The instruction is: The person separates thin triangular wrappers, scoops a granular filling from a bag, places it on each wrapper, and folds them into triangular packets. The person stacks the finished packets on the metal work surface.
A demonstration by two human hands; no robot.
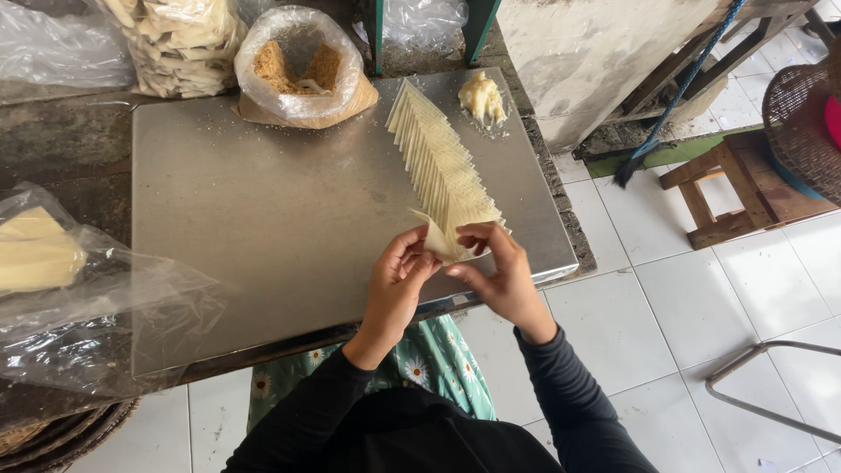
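A long row of thin, pale square dough wrappers lies fanned out on a steel work surface, running from the far middle toward me. At its near end both hands pinch one folded wrapper. My left hand holds its left side with the fingertips. On the right side, my right hand grips the same piece between thumb and fingers. A small lump of pale paste sits at the far end of the row.
An open plastic bag of brown crumbly filling stands at the back, with bagged pale pieces left of it. A clear plastic bag with yellow sheets lies at the left. A wooden stool and woven basket stand on the tiled floor to the right.
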